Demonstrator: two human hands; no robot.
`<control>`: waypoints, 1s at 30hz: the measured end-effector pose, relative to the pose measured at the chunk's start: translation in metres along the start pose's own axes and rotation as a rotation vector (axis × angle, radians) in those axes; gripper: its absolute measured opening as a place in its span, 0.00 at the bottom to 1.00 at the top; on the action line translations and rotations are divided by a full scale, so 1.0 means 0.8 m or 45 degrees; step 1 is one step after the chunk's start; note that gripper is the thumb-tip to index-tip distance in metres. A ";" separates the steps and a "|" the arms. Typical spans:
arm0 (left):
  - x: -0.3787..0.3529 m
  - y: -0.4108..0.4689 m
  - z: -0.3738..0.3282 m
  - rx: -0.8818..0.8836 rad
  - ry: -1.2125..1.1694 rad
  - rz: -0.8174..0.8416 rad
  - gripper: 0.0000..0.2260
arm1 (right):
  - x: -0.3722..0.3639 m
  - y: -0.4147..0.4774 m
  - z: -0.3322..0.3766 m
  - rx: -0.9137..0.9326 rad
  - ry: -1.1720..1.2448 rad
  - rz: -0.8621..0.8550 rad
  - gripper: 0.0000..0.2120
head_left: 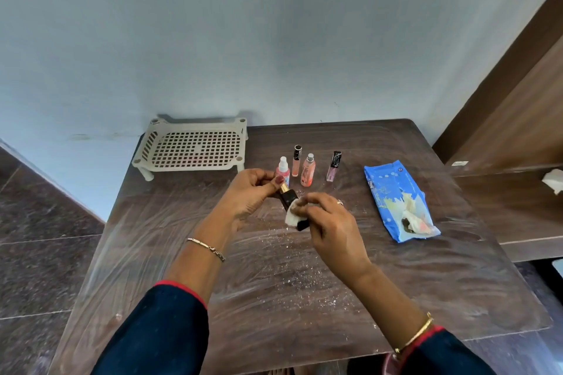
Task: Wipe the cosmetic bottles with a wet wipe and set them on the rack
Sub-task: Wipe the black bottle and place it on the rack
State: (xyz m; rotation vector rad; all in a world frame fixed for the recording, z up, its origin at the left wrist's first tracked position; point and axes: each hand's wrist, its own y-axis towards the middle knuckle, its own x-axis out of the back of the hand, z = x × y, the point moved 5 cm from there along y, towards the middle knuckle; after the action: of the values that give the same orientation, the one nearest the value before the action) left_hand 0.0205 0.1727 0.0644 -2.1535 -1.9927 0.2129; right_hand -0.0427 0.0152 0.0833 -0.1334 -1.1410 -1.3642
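My left hand (248, 192) grips the gold-collared top of a small black bottle (288, 198), tilted above the table. My right hand (329, 222) presses a white wet wipe (293, 217) against the bottle's lower body. Behind my hands stand several cosmetic items upright on the table: a pink spray bottle with a white cap (283, 170), a slim peach tube with a black cap (296, 161), a peach bottle with a silver cap (308, 170) and a lilac gloss tube with a black cap (334, 166). The beige perforated rack (192, 146) sits at the table's back left with nothing on it.
A blue wet-wipe pack (396, 195), torn open, lies to the right on the brown wooden table (274, 283). White specks are scattered on the table under my hands. A wooden shelf unit (518, 161) stands at the right; a wall is behind.
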 end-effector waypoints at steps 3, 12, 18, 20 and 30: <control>0.013 0.000 0.002 0.029 -0.028 -0.048 0.04 | -0.004 -0.022 -0.010 -0.052 0.075 0.020 0.11; 0.007 0.001 0.004 -0.039 -0.146 0.031 0.04 | -0.016 0.029 -0.007 -0.046 0.127 0.024 0.10; -0.009 0.018 0.042 -0.059 -0.268 0.024 0.09 | -0.043 0.038 -0.033 0.023 0.071 0.038 0.11; -0.014 0.021 0.062 -0.041 -0.301 -0.026 0.09 | -0.051 0.016 -0.045 0.031 0.053 0.046 0.11; -0.018 0.032 0.104 -0.114 -0.157 -0.009 0.06 | -0.065 -0.033 -0.079 0.168 -0.061 0.034 0.10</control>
State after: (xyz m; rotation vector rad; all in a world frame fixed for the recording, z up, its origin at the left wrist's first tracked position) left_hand 0.0241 0.1605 -0.0225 -2.2379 -2.1141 0.2665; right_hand -0.0186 0.0017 0.0020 -0.0857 -1.2614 -1.2640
